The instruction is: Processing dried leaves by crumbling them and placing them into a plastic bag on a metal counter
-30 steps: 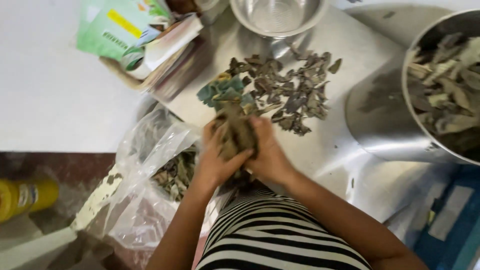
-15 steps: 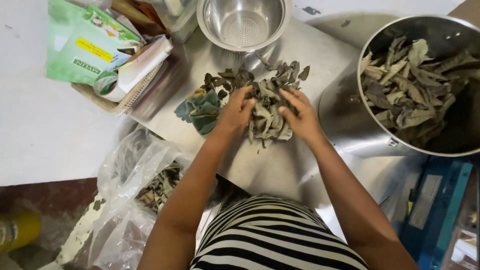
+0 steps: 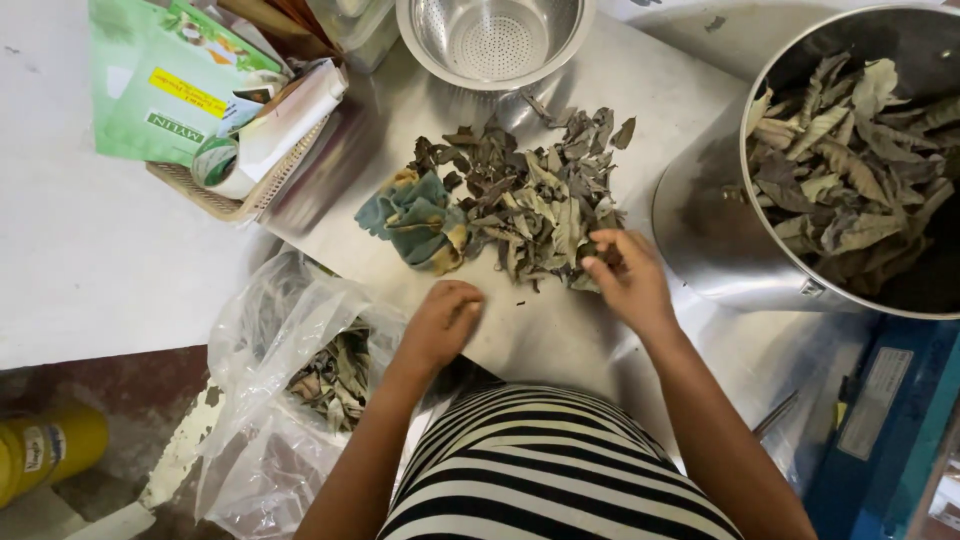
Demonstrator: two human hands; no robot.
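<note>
A pile of dried grey-green leaves (image 3: pixel 540 200) lies spread on a steel table (image 3: pixel 560 340). My right hand (image 3: pixel 628 282) rests at the pile's near right edge, its fingertips pinched on some of the leaves. My left hand (image 3: pixel 440 325) sits on the bare steel in front of the pile, fingers curled, with nothing visible in it. A crumpled green and yellow cloth (image 3: pixel 420 220) lies against the pile's left side, just beyond my left hand.
A large steel pot (image 3: pixel 720 230) holding more dried leaves stands at the right. A perforated metal bowl (image 3: pixel 490 40) sits behind the pile. A clear plastic bag (image 3: pixel 300 380) with leaves hangs off the table's front left. A basket (image 3: pixel 215 200) with green packets stands at the left, and a yellow container (image 3: pixel 50 450) is on the floor.
Both hands carried a handful of leaves from the table's front edge onto the pile. My left hand has since drawn back toward me; my right hand stays at the pile.
</note>
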